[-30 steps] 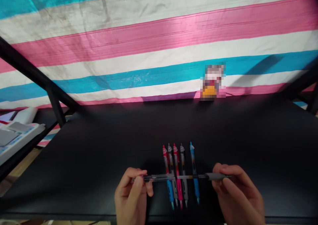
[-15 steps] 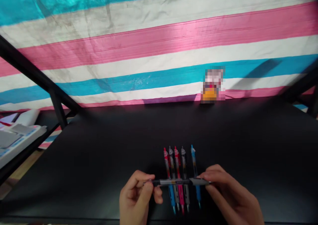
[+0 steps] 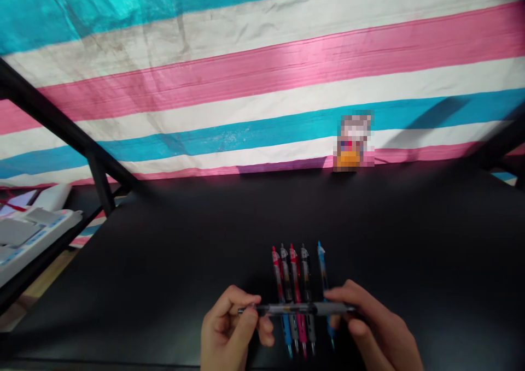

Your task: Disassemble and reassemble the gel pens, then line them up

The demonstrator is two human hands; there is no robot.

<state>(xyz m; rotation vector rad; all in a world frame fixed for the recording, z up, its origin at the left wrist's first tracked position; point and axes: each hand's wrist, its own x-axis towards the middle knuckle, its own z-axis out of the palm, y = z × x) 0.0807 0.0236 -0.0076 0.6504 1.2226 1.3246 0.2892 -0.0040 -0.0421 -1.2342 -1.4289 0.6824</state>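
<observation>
Pen (image 3: 295, 308) | left hand (image 3: 229, 327), right hand (image 3: 369, 322) pinching it over row of pens (image 3: 297, 267) | risk: slipping grip could drop it onto them

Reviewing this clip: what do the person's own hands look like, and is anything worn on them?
Both the left hand and the right hand are bare: no gloves, rings or markings show. No sleeves or cuffs are in view; the frame ends at the wrists.

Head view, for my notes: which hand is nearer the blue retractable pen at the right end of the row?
Right. The right hand overlaps the blue retractable pen at its fingertips; the left hand sits left of the whole row.
</observation>
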